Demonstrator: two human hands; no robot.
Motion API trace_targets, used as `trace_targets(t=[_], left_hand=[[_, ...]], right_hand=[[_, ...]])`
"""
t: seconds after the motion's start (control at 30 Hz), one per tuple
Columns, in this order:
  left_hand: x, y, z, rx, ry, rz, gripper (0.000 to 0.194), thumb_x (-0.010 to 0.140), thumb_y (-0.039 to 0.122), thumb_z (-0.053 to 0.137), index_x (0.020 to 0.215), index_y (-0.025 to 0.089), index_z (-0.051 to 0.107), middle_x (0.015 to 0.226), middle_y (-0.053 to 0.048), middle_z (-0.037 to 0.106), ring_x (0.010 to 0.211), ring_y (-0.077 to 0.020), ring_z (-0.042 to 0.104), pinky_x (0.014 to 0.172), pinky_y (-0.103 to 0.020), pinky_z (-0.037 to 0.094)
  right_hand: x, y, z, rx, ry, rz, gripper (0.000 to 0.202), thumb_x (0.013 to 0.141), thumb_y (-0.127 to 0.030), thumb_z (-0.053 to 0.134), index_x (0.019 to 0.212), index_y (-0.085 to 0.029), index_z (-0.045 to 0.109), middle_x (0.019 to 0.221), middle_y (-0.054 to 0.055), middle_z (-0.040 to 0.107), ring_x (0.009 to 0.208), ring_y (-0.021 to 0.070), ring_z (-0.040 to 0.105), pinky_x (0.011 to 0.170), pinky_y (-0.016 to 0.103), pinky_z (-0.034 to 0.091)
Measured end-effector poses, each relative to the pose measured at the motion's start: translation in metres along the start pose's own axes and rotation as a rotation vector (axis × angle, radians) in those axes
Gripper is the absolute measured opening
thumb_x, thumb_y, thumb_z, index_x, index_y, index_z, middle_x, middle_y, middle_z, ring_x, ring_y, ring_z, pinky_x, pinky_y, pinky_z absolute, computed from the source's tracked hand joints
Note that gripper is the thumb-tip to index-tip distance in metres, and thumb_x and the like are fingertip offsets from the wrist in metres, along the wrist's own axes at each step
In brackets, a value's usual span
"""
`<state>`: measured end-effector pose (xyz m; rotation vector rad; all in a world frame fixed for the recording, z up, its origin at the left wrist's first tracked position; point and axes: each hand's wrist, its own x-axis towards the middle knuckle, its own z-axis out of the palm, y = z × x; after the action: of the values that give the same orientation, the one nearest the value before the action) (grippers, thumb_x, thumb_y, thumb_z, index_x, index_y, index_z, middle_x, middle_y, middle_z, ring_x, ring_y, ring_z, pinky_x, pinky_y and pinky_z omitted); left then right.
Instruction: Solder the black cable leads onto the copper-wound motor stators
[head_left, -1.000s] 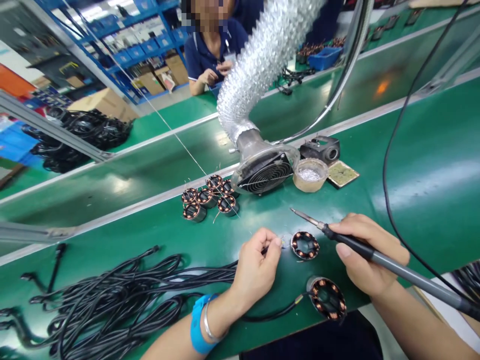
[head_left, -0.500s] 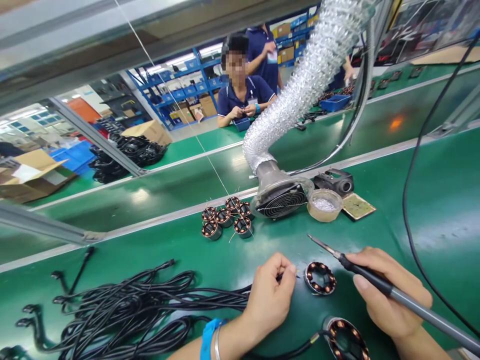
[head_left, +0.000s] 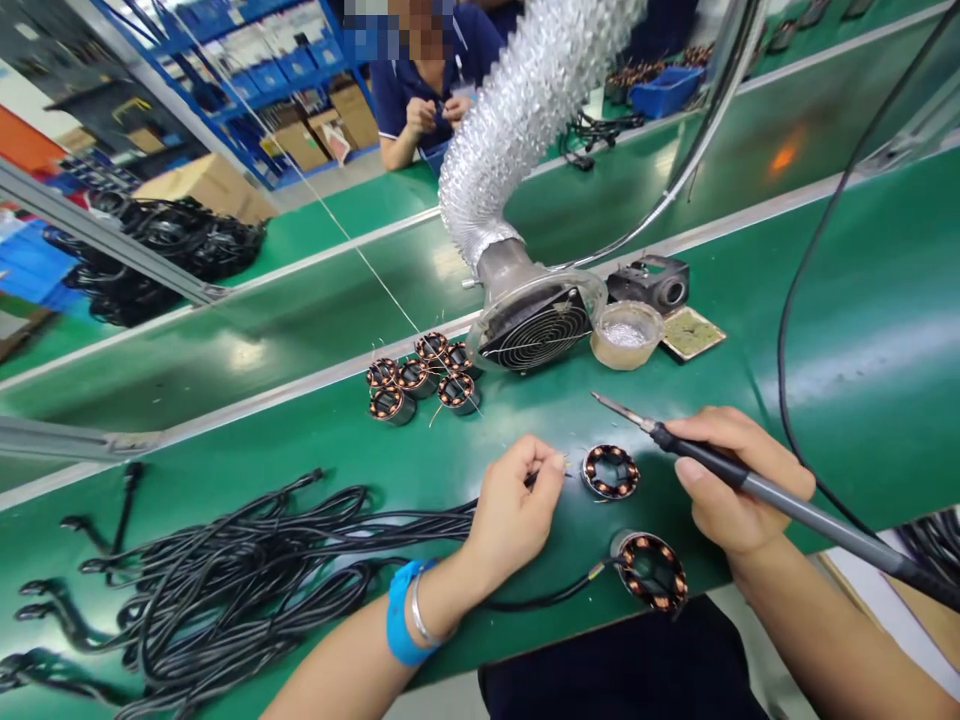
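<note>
My left hand [head_left: 521,505] pinches the end of a black cable, and thin wire tips poke out beside the fingertips. Just right of them a copper-wound ring [head_left: 611,472] lies on the green bench. My right hand [head_left: 739,475] holds a soldering iron [head_left: 709,458] like a pen, its metal tip in the air above the ring and pointing left. Nearer the bench edge lies a second, larger copper-wound ring [head_left: 651,572], with a black cable running to it. A pile of black cables [head_left: 240,580] spreads over the left side.
Several wound rings [head_left: 412,377] stand behind my left hand. Right of them are a fan hood [head_left: 536,325] on a silver duct [head_left: 525,130], a round tub [head_left: 626,350] and a sponge tray [head_left: 692,333]. A person [head_left: 431,80] sits across the line.
The view has tilted down and shifted, so the bench items appear higher and the near bench edge shows. Both hands keep their grips, the left on the cable, the right on the iron.
</note>
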<state>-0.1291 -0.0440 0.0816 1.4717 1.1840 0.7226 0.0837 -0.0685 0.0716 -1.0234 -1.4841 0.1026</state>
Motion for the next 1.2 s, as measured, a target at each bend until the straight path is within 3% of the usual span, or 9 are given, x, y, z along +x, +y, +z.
trace_targets(t=[0.2,0.27,0.4,0.5,0.6,0.8,0.97,1.13,1.2], left_hand=[[0.0,0.003,-0.002,-0.03,-0.03,-0.023,0.025,0.093,0.036,0.051,0.075,0.018,0.052,0.063,0.005,0.045,0.06,-0.0107,0.039,0.059,-0.024,0.03],[0.001,0.004,-0.005,-0.043,-0.076,-0.047,0.025,0.093,0.035,0.051,0.075,0.017,0.052,0.064,0.005,0.044,0.061,-0.0106,0.039,0.059,-0.024,0.03],[0.003,0.002,-0.011,-0.087,-0.193,-0.077,0.029,0.095,0.04,0.049,0.077,0.018,0.051,0.064,0.006,0.04,0.06,-0.0105,0.034,0.057,-0.024,0.027],[0.004,-0.002,-0.014,-0.093,-0.245,-0.044,0.033,0.096,0.045,0.048,0.078,0.018,0.049,0.064,0.006,0.038,0.061,-0.0111,0.033,0.058,-0.025,0.029],[0.004,0.0,-0.017,-0.052,-0.269,0.012,0.031,0.097,0.045,0.046,0.083,0.018,0.052,0.068,0.004,0.043,0.064,-0.0122,0.038,0.062,-0.025,0.033],[0.005,0.014,-0.024,0.178,-0.277,0.073,0.022,0.098,0.036,0.045,0.089,0.019,0.055,0.078,0.001,0.056,0.074,-0.0141,0.048,0.07,-0.026,0.036],[0.011,0.008,-0.018,-0.138,-0.3,-0.116,0.037,0.09,0.052,0.05,0.075,0.019,0.048,0.061,0.004,0.046,0.056,-0.0099,0.038,0.056,-0.024,0.031],[0.009,0.005,-0.009,-0.237,-0.241,-0.206,0.042,0.082,0.058,0.057,0.073,0.019,0.047,0.057,0.007,0.04,0.05,-0.0072,0.029,0.05,-0.022,0.025],[0.007,0.006,-0.007,-0.254,-0.206,-0.214,0.04,0.082,0.056,0.058,0.073,0.019,0.047,0.057,0.007,0.04,0.05,-0.0071,0.028,0.05,-0.022,0.025]], right_hand=[[0.0,-0.003,-0.002,-0.017,0.026,0.003,0.033,0.083,-0.018,0.064,0.114,-0.025,0.071,0.087,0.004,0.07,0.069,0.0197,0.061,0.058,0.035,0.049],[0.002,-0.008,-0.001,0.011,-0.011,0.064,0.035,0.086,-0.017,0.062,0.12,-0.025,0.068,0.089,0.003,0.071,0.067,0.0173,0.063,0.059,0.033,0.052],[0.014,-0.023,0.011,0.021,-0.284,0.171,0.04,0.091,-0.011,0.058,0.128,-0.025,0.061,0.086,0.0,0.073,0.066,0.0119,0.068,0.064,0.024,0.057],[0.026,-0.03,0.025,0.02,-0.459,0.069,0.029,0.089,-0.008,0.061,0.113,-0.022,0.065,0.098,0.001,0.074,0.08,0.011,0.071,0.074,0.02,0.058],[0.033,-0.03,0.034,0.061,-0.534,-0.021,0.027,0.089,-0.005,0.056,0.109,-0.021,0.063,0.099,0.0,0.074,0.084,0.0098,0.071,0.079,0.02,0.058],[0.026,-0.027,0.03,0.015,-0.499,-0.047,0.031,0.087,-0.004,0.054,0.113,-0.021,0.058,0.098,0.001,0.072,0.081,0.01,0.069,0.077,0.021,0.058],[0.017,-0.025,0.025,0.012,-0.516,-0.033,0.035,0.086,-0.005,0.055,0.116,-0.023,0.058,0.096,0.002,0.072,0.081,0.0115,0.069,0.074,0.022,0.058],[0.013,-0.025,0.023,0.003,-0.548,0.156,0.042,0.083,-0.01,0.062,0.122,-0.021,0.054,0.09,-0.001,0.07,0.052,0.0049,0.056,0.051,0.016,0.049],[0.012,-0.025,0.023,0.014,-0.559,0.184,0.039,0.084,-0.01,0.059,0.122,-0.02,0.053,0.085,-0.003,0.069,0.048,0.0037,0.052,0.048,0.015,0.047]])
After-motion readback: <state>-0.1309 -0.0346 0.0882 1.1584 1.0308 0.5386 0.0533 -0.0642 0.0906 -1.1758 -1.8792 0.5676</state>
